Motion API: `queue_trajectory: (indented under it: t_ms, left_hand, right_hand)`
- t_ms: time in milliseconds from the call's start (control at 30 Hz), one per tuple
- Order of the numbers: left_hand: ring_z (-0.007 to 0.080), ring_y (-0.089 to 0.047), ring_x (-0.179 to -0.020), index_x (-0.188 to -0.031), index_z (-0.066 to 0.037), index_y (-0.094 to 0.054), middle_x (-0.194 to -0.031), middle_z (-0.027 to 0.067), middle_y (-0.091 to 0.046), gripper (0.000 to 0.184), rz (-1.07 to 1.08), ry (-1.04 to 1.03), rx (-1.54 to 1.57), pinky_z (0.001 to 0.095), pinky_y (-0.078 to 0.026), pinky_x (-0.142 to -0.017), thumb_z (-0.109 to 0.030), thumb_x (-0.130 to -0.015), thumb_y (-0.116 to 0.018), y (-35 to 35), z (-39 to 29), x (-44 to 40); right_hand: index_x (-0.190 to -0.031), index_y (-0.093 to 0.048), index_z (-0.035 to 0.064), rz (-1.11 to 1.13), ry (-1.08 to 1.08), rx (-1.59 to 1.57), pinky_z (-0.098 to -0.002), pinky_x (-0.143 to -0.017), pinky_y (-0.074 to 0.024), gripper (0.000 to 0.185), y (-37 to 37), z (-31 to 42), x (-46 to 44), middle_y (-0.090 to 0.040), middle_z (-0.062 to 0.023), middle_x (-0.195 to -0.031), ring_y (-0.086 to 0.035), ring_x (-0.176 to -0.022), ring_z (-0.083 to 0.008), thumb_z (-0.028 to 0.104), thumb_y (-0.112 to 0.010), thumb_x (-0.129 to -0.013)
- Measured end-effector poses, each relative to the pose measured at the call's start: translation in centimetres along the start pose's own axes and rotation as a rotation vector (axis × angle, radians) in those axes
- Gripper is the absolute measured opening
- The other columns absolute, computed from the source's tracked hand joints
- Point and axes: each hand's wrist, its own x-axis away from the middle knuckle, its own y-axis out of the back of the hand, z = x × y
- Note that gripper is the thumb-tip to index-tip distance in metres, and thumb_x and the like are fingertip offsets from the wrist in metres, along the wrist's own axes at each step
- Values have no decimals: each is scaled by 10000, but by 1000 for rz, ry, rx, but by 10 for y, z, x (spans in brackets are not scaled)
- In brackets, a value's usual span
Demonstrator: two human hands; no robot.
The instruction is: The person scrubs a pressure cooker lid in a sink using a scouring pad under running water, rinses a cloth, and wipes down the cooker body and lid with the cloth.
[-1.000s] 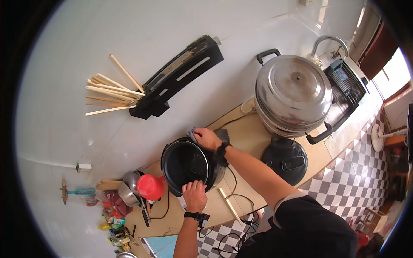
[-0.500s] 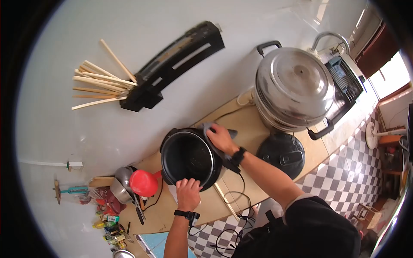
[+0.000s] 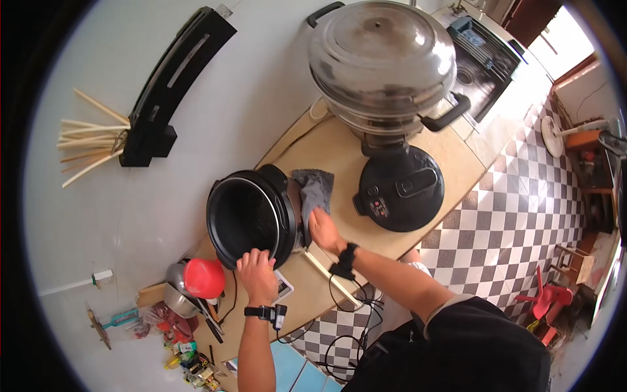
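An electric pressure cooker (image 3: pixel 285 219) with its lid off stands on the counter, its dark round opening facing me. My left hand (image 3: pixel 258 276) is closed over the cooker's near rim, fingers curled on the edge. My right hand (image 3: pixel 324 230) is closed on a grey cloth (image 3: pixel 316 189), against the cooker's outer right side; the fingertips are partly hidden by the cloth. The cloth's free end spreads up along that side. To the right lies the black round lid (image 3: pixel 406 196), apart from both hands.
A large steel pot (image 3: pixel 385 59) with black handles stands behind the lid, near the sink (image 3: pixel 480 72). A red ladle (image 3: pixel 204 278) and a steel bowl (image 3: pixel 176 300) are at left. A chopstick holder (image 3: pixel 176 85) hangs on the wall. Cables (image 3: pixel 356 320) hang at the counter's front edge.
My right hand has moved from the cooker's upper rim down its outer side with the cloth. My left hand stays on the near rim. The view has shifted.
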Motion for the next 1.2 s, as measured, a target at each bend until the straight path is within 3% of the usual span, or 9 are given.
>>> queue_trajectory:
  t_ms: [133, 233, 367, 467, 567, 700, 833, 1100, 1200]
  left_hand:
    - [345, -580, -1044, -1172, -25, -653, -1104, 128, -636, 261, -2, -31, 94, 454, -419, -909, -136, -936, -667, 7, 1, 3]
    - [372, -576, -1144, -1308, 2, -612, -1260, 171, -614, 406, -157, -56, 138, 467, -421, -991, -96, -918, -662, 23, -14, 8]
    - [397, -549, -1246, -1413, 11, -559, -1385, 196, -547, 538, -395, -98, 217, 488, -404, -1094, -79, -894, -670, 19, -31, 52]
    - [392, -650, -1043, -1224, -24, -629, -1150, 189, -632, 318, -255, 74, 403, 481, -539, -860, -101, -917, -658, -41, -45, 97]
    - [416, -694, -954, -1163, -4, -670, -967, 192, -713, 334, 172, 420, 588, 492, -558, -835, -251, -939, -680, -116, -51, 125]
    - [432, -714, -1051, -1092, 55, -691, -1102, 258, -736, 570, 456, 733, 462, 491, -576, -922, -450, -833, -741, -145, -88, 107]
    - [442, -734, -1023, -995, 31, -757, -1078, 261, -753, 397, 372, 733, 359, 514, -602, -893, -306, -794, -702, -196, -105, 92]
    - [417, -718, -1078, -1159, 34, -637, -1171, 273, -710, 288, 303, 918, 403, 467, -602, -914, -178, -973, -576, -253, -109, 85]
    - [437, -714, -1012, -1136, 66, -640, -1099, 272, -708, 290, 323, 624, 223, 482, -596, -894, -151, -953, -580, -262, -98, 103]
  right_hand:
    - [-1002, -605, -20, -104, 69, -66, -599, -848, -482, 284, 6, -9, -42, -659, -339, -991, -599, -1022, -583, 226, -478, -1064]
    - [-969, -605, -34, -159, 8, -94, -512, -806, -516, 284, 40, 19, -14, -648, -309, -875, -664, -891, -487, 217, -502, -1054]
    - [-996, -645, -25, -103, 161, -319, -274, -712, -480, 266, 85, 39, 52, -627, -53, -816, -507, -736, -118, 191, -519, -1087]
    - [-1130, -667, -33, -38, 235, -703, -278, -768, -529, 310, 124, 94, 115, -703, -41, -987, -629, -827, -136, 187, -450, -1142]
    - [-1256, -650, -30, -16, 179, -827, -282, -838, -568, 318, 172, 129, 163, -728, -69, -1099, -694, -958, -144, 193, -452, -1147]
    - [-1244, -664, 13, -169, 42, -750, -237, -792, -527, 298, 233, 108, 200, -725, -21, -1106, -662, -949, -90, 214, -473, -1138]
    - [-1226, -647, 0, -372, 118, -669, -266, -851, -548, 279, 303, 84, 256, -729, -49, -1120, -678, -995, -117, 196, -470, -1136]
    - [-1175, -641, 4, -858, 130, -648, -291, -843, -559, 236, 422, 18, 334, -722, -62, -1097, -689, -948, -142, 135, -451, -1123]
    - [-1147, -640, 10, -934, 113, -628, -291, -800, -567, 237, 474, 2, 330, -720, -66, -1060, -691, -904, -143, 141, -444, -1123]
